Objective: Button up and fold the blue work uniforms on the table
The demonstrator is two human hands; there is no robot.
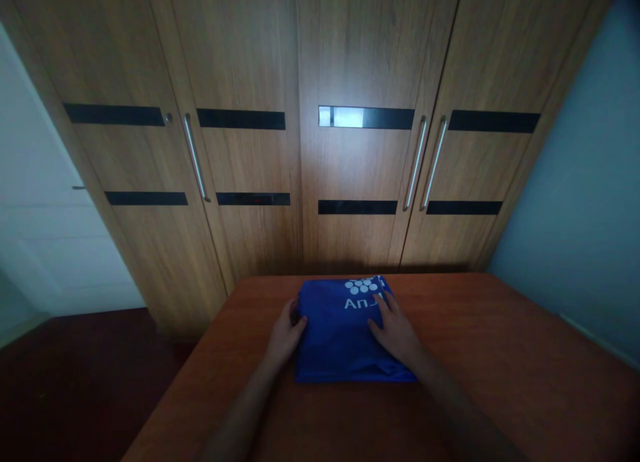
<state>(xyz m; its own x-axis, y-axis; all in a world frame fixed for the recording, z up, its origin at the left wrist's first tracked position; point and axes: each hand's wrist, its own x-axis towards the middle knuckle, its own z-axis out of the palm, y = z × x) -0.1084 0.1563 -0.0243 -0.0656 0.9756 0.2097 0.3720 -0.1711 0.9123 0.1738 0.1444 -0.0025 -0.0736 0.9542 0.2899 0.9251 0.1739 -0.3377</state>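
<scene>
A folded blue cloth item (335,345) with white circles and lettering printed on it lies flat on the table. Whether it is a garment or a bag I cannot tell. At its left edge is my left hand (286,335), thumb on top and fingers curled round the side, partly hidden. My right hand (397,329) rests on the right part of the cloth, fingers spread and covering some of the lettering. Near this hand the fabric is slightly wrinkled, with a raised fold at the far right corner.
The reddish-brown wooden table (475,355) reaches nearly to a wooden wardrobe (250,155) with long metal handles. A white door (60,249) stands on the left, above dark carpet (90,375). A pale blue wall (590,202) borders the right side.
</scene>
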